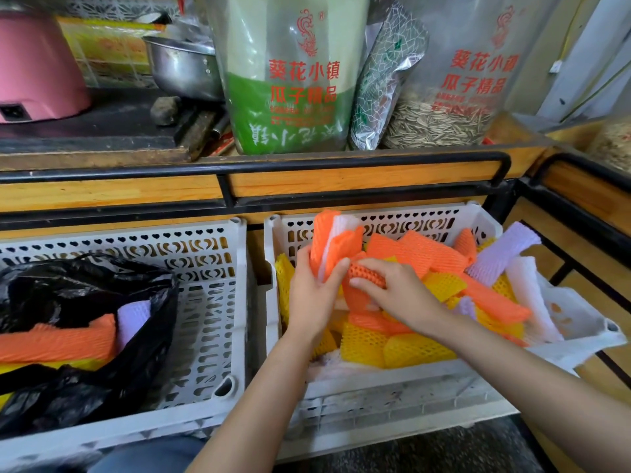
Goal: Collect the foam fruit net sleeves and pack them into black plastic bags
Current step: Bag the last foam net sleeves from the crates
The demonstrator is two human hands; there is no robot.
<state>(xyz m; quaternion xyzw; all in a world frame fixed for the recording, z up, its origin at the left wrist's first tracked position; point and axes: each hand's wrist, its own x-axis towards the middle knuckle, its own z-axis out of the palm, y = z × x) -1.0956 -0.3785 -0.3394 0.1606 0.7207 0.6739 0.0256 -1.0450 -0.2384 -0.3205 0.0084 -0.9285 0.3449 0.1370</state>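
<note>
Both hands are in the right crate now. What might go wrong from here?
1. The left hand grips several orange and white sleeves; adding the orange sleeve the right hand holds may make some slip.
2. The black bag sags in the left crate, its mouth partly folded, so sleeves might miss it.

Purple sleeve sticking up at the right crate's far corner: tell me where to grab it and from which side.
Pinch the purple sleeve by its free upper end, from above and the right. It leans out of the pile with that end clear, while its lower end is tucked among orange sleeves.
</note>
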